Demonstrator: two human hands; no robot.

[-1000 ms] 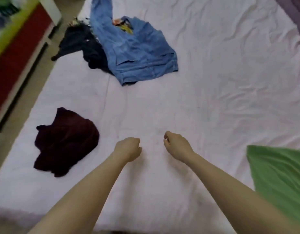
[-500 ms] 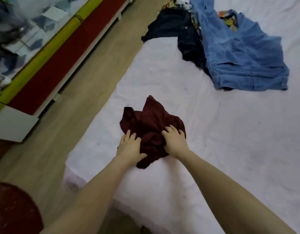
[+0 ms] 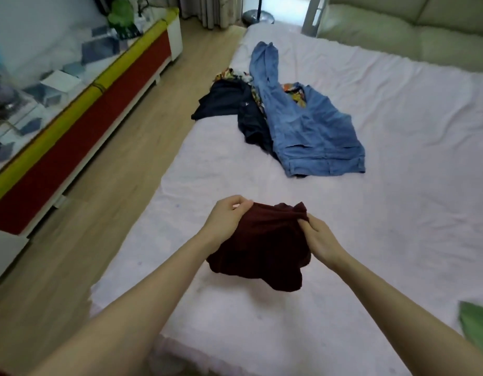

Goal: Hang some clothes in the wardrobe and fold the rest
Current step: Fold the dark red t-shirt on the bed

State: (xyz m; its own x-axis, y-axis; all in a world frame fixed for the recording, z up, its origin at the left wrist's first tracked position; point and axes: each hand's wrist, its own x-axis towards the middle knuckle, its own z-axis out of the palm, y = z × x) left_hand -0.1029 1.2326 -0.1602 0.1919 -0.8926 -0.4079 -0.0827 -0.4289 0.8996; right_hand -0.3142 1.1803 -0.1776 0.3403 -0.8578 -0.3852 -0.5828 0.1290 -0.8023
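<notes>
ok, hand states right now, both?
Left hand: pinching the maroon garment at its top edge.
Right hand: pinching the same garment's other top corner.

Seen from above, a person's left hand (image 3: 227, 216) and right hand (image 3: 317, 238) each pinch an upper edge of a crumpled dark red garment (image 3: 259, 246), held over a bed covered with a pale pink sheet (image 3: 397, 213). Farther up the bed lie a blue denim garment (image 3: 302, 123) and dark clothes (image 3: 234, 104) beside it. A red and yellow cabinet (image 3: 80, 123) stands along the wooden floor (image 3: 58, 261) at left.
</notes>
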